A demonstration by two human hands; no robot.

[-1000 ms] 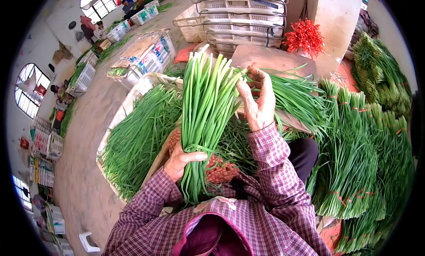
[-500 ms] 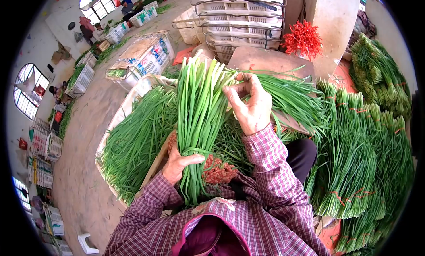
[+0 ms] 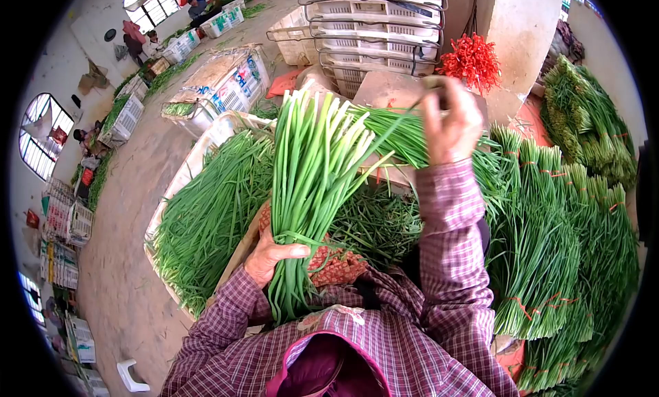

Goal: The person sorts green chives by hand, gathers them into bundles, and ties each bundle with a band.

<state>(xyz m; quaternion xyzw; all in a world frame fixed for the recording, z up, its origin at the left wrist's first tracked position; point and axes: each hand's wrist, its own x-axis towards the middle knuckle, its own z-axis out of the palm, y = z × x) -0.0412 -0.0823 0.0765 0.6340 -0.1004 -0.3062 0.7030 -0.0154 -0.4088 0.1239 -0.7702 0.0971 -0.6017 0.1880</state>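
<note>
My left hand is wrapped round the lower part of a bunch of green stalks, whose pale ends point up and away. Up and to the right is my right hand, blurred, its fingers pinched together on a thin green strand that runs down toward the bunch. Beneath that hand, more loose green stalks lie across a board. To the left of the bunch stands a pale crate filled with long green leaves. Dark green scraps lie beyond my lap.
Tied green bundles are piled at the right. Red ties hang by a pillar. White crates are stacked at the back, and a wrapped crate stands on the floor. People are visible at the far left. A white stool is at the lower left.
My right hand has moved away from the bunch's pale ends, up and to the right, drawing out a strand. The bunch's tops have spread slightly; my left hand has kept its hold.
</note>
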